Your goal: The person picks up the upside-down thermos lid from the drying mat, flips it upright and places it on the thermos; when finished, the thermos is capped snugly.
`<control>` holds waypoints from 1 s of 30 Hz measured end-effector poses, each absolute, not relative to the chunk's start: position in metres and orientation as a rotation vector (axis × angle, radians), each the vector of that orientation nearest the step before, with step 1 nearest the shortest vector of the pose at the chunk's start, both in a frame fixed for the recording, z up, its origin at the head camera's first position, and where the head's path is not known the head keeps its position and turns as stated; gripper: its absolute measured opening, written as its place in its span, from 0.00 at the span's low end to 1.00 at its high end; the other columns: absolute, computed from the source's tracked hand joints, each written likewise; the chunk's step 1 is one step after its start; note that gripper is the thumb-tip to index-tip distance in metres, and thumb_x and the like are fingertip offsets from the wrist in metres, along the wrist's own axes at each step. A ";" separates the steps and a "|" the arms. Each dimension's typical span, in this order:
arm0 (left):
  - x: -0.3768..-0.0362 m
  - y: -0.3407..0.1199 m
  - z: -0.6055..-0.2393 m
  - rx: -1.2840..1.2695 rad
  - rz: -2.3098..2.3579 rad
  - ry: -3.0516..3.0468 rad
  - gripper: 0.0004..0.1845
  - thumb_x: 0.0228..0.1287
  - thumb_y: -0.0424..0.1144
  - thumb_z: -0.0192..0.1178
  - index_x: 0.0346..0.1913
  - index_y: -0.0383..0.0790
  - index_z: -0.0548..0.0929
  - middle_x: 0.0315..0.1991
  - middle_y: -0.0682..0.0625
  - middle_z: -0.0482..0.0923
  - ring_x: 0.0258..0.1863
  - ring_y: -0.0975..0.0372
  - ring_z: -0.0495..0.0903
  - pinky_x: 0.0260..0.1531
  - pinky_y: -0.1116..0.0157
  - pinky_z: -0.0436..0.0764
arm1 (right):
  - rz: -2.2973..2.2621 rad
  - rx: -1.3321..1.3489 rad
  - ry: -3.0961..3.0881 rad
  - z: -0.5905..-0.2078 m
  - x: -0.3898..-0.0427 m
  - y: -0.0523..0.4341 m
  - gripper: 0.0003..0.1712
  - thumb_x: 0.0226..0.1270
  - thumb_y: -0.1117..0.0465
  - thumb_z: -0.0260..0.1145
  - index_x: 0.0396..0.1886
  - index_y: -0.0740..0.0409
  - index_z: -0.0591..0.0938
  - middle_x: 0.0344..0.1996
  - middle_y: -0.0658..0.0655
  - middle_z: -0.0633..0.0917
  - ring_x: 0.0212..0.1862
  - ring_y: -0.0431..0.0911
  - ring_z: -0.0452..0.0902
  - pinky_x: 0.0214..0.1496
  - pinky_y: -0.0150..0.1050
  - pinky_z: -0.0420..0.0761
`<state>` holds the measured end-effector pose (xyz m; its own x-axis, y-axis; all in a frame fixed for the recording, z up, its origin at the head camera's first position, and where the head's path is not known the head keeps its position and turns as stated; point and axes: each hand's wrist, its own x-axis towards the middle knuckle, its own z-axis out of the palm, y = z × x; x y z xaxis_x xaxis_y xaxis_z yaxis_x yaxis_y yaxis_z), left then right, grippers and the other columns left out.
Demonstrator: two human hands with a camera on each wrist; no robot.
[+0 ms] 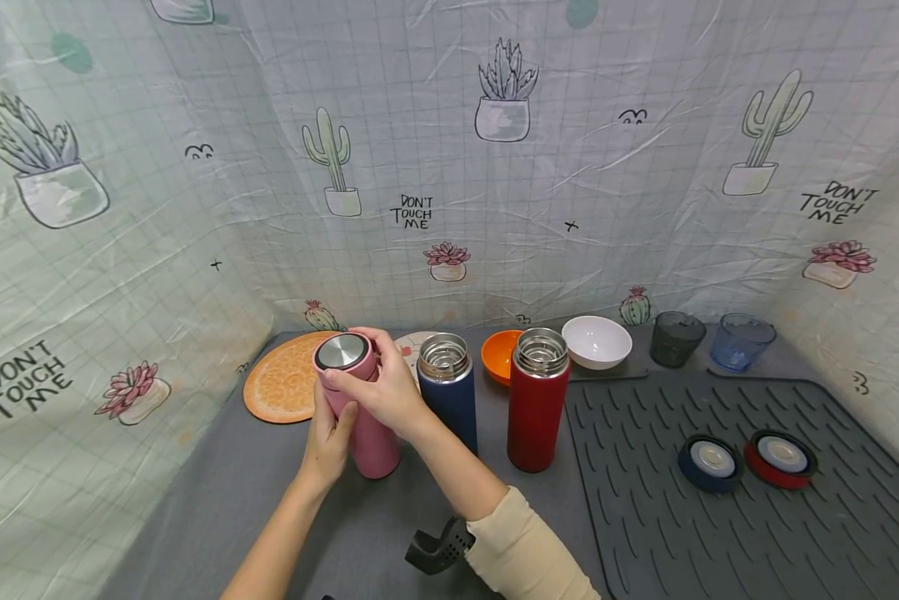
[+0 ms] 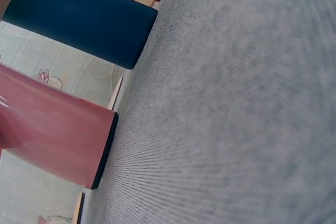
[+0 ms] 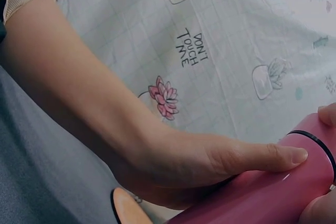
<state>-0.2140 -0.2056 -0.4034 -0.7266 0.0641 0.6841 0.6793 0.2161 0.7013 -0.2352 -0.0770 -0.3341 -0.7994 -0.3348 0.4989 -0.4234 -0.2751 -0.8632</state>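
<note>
Upright, our pink flask (image 1: 362,412): left hand (image 1: 329,437) grips its body, right hand (image 1: 384,385) clasps its lid (image 1: 342,352) at twelve o'clock.

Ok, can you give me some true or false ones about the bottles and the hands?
1. Both hands hold the pink bottle. True: the left hand grips its body, the right hand its lid.
2. The red bottle has its lid on. False: it stands open.
3. Two lids lie on the ribbed mat. True.
4. The white bowl sits on the orange plate. False: it sits far from it, by the orange bowl.
</note>
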 end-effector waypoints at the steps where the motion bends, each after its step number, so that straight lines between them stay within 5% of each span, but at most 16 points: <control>1: -0.214 -0.205 -0.403 -0.687 -1.540 -1.973 0.30 0.69 0.38 0.47 0.68 0.34 0.48 0.58 0.45 0.61 0.53 0.63 0.67 0.49 0.74 0.69 | 2.263 0.971 -1.853 -0.334 -0.235 -0.076 0.31 0.54 0.66 0.66 0.58 0.62 0.66 0.49 0.58 0.72 0.48 0.41 0.73 0.48 0.34 0.76; 11: -0.214 -0.200 -0.403 -0.696 -1.528 -1.972 0.31 0.70 0.39 0.47 0.69 0.37 0.47 0.59 0.45 0.61 0.54 0.62 0.67 0.49 0.74 0.69 | 2.282 0.935 -1.865 -0.332 -0.230 -0.070 0.32 0.55 0.65 0.67 0.59 0.59 0.66 0.50 0.56 0.74 0.47 0.41 0.74 0.47 0.35 0.77; 17: -0.202 -0.189 -0.389 -0.670 -1.442 -1.994 0.29 0.70 0.39 0.45 0.67 0.29 0.48 0.57 0.35 0.62 0.52 0.65 0.67 0.48 0.76 0.68 | 2.283 0.907 -1.913 -0.331 -0.229 -0.066 0.33 0.55 0.63 0.66 0.61 0.58 0.66 0.49 0.54 0.75 0.47 0.41 0.75 0.45 0.34 0.77; 21: -0.193 -0.182 -0.377 -0.626 -1.364 -1.998 0.29 0.70 0.41 0.46 0.64 0.25 0.52 0.54 0.31 0.63 0.52 0.64 0.66 0.49 0.75 0.66 | 2.124 0.959 -1.975 -0.327 -0.225 -0.060 0.35 0.57 0.62 0.65 0.65 0.56 0.63 0.57 0.55 0.71 0.53 0.42 0.71 0.51 0.35 0.74; 30: -0.168 -0.176 -0.346 -0.477 -1.138 -1.845 0.35 0.52 0.32 0.54 0.62 0.21 0.56 0.59 0.29 0.58 0.60 0.51 0.59 0.53 0.63 0.59 | 1.679 1.258 -2.036 -0.303 -0.199 -0.031 0.37 0.61 0.60 0.62 0.69 0.54 0.58 0.66 0.54 0.63 0.66 0.42 0.56 0.64 0.44 0.60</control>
<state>-0.1676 -0.1760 -0.3462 -0.5302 -0.1219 0.8391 0.6951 0.5042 0.5124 -0.1990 -0.0313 -0.3026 -0.6103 -0.4681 0.6391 -0.7165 -0.0179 -0.6974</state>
